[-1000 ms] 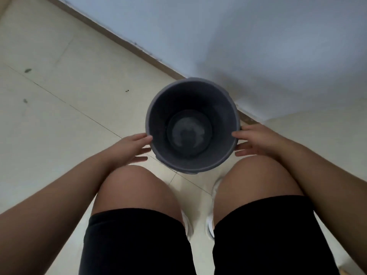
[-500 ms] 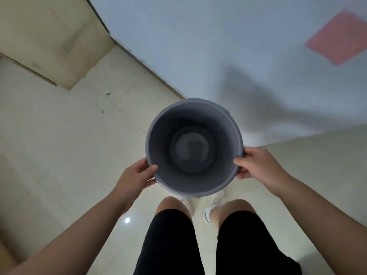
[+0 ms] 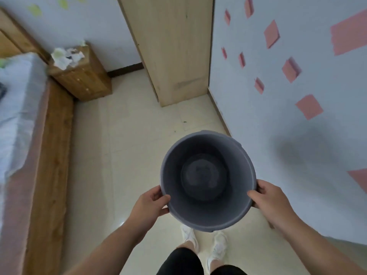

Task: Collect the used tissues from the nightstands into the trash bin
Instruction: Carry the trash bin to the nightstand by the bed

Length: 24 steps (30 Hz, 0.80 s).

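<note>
Both hands [image 3: 149, 203] [image 3: 271, 201], fingers [image 3: 255, 195] curled, gripping trash bin [image 3: 208, 214]

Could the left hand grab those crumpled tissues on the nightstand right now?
Probably not yet. The left hand grips the trash bin, and the tissues lie far ahead across open floor; nothing blocks the walk there.

Trash bin [image 3: 208, 215]: only the rim and inside show, its outer wall is hidden. Left hand [image 3: 148, 203] and right hand [image 3: 268, 199] grip opposite sides of the rim, with most of their fingers behind the wall. Tissues [image 3: 66, 56] on the nightstand [image 3: 87, 76] top are a blurred heap, count unreadable. Bed [image 3: 17, 100] is cut by the left edge and smeared. A dark item [image 3: 2, 90] on it is clipped there, can't ID. Wardrobe [image 3: 174, 46] top is cut by the upper edge.
</note>
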Tool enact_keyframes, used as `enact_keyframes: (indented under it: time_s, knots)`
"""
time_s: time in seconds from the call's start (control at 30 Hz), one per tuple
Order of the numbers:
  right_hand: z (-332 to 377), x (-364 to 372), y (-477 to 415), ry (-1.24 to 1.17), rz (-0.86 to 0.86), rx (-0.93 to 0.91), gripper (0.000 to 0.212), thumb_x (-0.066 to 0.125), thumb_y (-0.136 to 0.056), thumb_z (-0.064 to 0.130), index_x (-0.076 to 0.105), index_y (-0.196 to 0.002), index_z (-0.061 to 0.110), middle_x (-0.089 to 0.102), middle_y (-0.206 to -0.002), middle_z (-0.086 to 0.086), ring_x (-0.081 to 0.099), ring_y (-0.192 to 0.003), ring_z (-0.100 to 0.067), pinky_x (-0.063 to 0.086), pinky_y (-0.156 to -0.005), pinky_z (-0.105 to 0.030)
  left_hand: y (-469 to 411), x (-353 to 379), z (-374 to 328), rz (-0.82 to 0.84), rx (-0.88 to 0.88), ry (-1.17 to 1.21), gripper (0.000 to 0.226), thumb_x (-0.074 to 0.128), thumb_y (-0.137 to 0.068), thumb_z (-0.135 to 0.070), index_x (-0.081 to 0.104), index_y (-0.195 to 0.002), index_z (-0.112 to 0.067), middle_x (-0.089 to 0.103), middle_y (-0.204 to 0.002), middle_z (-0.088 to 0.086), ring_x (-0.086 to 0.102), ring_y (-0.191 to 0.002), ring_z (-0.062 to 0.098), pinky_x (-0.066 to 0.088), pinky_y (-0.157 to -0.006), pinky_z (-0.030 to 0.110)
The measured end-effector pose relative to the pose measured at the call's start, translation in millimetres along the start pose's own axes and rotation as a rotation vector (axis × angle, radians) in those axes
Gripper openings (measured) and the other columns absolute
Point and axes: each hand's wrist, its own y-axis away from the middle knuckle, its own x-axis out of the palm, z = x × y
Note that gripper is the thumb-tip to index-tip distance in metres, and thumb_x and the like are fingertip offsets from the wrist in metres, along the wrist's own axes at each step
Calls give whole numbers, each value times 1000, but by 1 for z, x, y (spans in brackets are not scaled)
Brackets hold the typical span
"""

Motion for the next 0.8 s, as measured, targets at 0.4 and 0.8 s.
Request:
enact_keyframes:
  time_s: [0.4, 0.8]
  knots:
    - [142, 165, -33, 258, 288, -144, 16, 61, -92, 12, 76, -90, 15, 79, -84, -8, 76, -89, -30, 63, -86, -51, 36, -157, 70, -268, -96, 319, 31, 58, -106, -14, 82, -112, -32, 84, -113, 0, 80, -105, 19, 66, -89, 35]
    - [291, 266, -106, 359, 333, -290, 15, 64, -93, 16, 77, -90, 22, 79, -83, 0, 75, -89, -27, 61, -86, -52, -19, -285, 32, -421, -83, 450, 26, 59, -108, -12, 77, -123, -24, 84, -112, -1, 80, -102, 19, 66, -87, 36]
